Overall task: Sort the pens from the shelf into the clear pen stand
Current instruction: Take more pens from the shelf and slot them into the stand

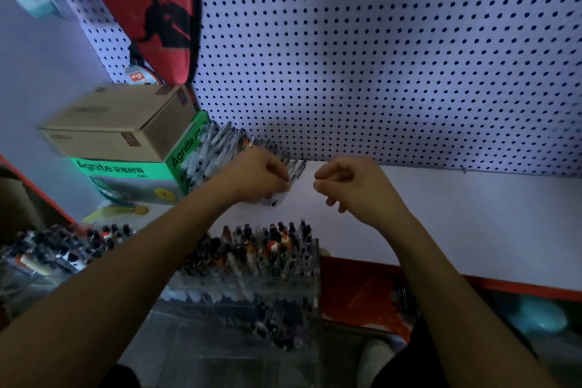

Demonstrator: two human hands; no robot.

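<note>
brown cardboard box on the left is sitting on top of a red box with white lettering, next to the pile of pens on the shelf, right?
Not quite. In the head view the brown cardboard box sits on a green box with white lettering, not a red one. The rest holds: both stand beside the pile of pens on the white shelf.

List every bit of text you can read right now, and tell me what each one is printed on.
"Agnite" on the front face of the green box, followed by characters too blurred to read.
"Agnite" again on the same box's side face, running up toward the pegboard.
Brown cardboard box: small dark red labels, unreadable.
Small red and white tag under the red racket cover: blurred, unreadable.
Pens in the clear pen stand: no print legible.
</note>
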